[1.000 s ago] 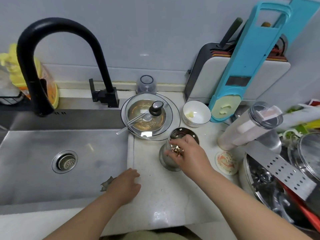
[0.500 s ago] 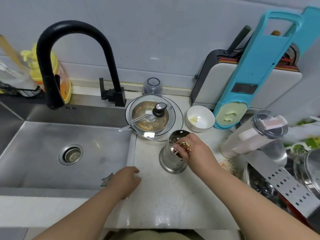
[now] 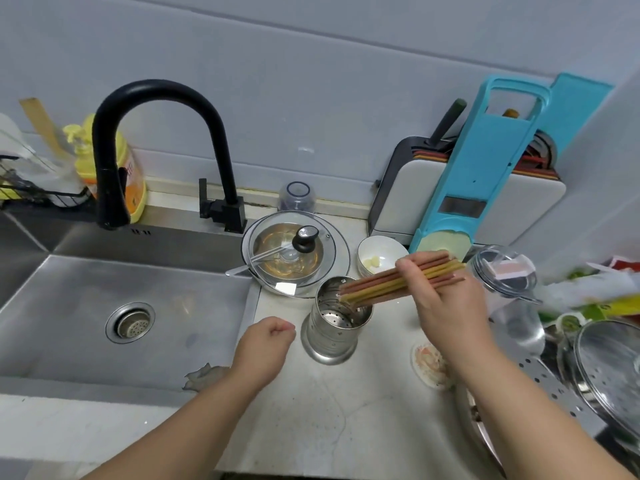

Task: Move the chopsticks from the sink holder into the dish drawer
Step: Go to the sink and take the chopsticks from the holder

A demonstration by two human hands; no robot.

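Note:
A perforated steel chopstick holder stands upright on the white counter beside the sink. My right hand grips a bundle of red and yellow chopsticks, tilted almost flat above the holder. Their lower tips still sit just inside the holder's rim. My left hand rests loosely fisted on the counter, just left of the holder and holding nothing. No drawer is in view.
The steel sink with its black faucet lies to the left. Behind the holder are a lidded pan and a small white bowl. A clear jar, steel strainers and a blue slicer crowd the right.
My right hand has pulled the chopstick bundle up and to the right, nearly out of the holder, tipping it sideways. My left hand curled into a loose fist near the holder.

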